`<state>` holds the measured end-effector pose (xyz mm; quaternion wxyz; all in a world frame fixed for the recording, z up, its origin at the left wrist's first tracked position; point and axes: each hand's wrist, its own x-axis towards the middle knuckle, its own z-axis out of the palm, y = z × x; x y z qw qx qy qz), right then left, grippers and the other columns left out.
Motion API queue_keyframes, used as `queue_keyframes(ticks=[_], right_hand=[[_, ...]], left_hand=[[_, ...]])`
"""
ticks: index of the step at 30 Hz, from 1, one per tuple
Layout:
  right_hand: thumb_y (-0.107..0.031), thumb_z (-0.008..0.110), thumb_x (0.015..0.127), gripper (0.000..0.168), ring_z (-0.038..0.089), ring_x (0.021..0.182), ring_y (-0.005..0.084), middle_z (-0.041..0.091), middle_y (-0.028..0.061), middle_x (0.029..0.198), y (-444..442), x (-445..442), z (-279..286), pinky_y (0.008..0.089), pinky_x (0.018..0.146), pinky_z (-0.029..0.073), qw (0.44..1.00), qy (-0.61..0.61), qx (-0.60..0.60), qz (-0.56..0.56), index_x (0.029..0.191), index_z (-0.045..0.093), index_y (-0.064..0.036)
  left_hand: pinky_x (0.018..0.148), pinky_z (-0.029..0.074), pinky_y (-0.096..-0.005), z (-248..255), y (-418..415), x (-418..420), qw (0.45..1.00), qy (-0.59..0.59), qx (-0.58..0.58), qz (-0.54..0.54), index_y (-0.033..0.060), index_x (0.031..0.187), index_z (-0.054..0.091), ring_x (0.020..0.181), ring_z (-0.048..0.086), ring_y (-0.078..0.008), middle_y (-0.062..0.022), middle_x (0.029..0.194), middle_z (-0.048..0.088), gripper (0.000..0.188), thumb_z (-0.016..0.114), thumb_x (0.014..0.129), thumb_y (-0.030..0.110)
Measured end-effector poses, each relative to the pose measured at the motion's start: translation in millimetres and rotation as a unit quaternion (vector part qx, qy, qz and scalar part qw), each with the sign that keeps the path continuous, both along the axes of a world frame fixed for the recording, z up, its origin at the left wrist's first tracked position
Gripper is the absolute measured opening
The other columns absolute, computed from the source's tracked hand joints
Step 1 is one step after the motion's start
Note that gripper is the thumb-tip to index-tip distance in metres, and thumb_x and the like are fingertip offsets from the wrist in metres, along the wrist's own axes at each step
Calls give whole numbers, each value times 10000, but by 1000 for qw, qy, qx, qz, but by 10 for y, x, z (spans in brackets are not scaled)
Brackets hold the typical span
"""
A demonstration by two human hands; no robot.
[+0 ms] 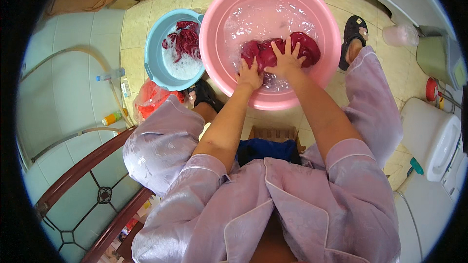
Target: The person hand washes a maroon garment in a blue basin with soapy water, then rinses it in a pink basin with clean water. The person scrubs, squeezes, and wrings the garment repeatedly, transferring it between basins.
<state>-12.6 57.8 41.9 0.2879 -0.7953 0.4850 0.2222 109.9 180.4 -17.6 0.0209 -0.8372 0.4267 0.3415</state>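
A large pink plastic basin [215, 11] of water stands on the floor before me. Dark red wet fabric [268, 55] lies bunched in the water, one part bulging up at the right. My left hand [250, 75] rests at the fabric's near left edge, fingers spread. With fingers splayed wide, my right hand [287, 60] presses on the middle and right of it. Neither hand has closed around the cloth. To the left, a smaller light blue basin [155, 40] holds more dark red fabric [184, 42] in white suds; the pink rim overlaps its right side.
A red plastic bag [151, 96] lies below the blue basin. Bottles, one clear [111, 74] and one orange [114, 117], lie at the left. My clogs [353, 38] flank the pink basin. At right are a clear plastic cup [400, 35] and a white lidded container [433, 138].
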Motion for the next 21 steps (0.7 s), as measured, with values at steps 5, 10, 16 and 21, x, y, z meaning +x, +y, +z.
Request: queue_keyframes(ticks=[5,10,16,21], right_hand=[[-586,751,618,1088,-7,1406,462,-32,138,1562,-9,-98,-286,678,1047,207,998,9,29,64,1487,137,-365],[-417,682,722,893,248,1385,378,203,168,1527,46,-261,-1156,522,1101,273,991,-13,-49,128,1481,225,-307],[-192,645,639,413,614,1011,332,624,216,1094,-232,123,-411,397,877,474,946,-247,183,-100,1026,657,-49],[-244,676,597,339,567,972,369,607,200,1026,264,340,202,425,887,447,898,-419,94,93,860,693,-32]], left_hand=[[1140,103,-517,59,-152,-112,966,25,235,-107,130,1502,117,1430,92,-373,-231,1543,60,884,583,816,439],[1133,176,-438,-200,-103,-8,970,190,141,51,52,1460,253,1416,157,-356,-228,1524,151,834,606,760,336],[908,346,-713,49,-193,130,524,615,-58,585,157,1388,396,1213,467,-400,-147,1377,458,802,479,796,691],[901,493,-481,-493,-128,404,374,782,-227,445,100,1204,557,1031,597,-314,-117,1137,619,551,431,909,549]])
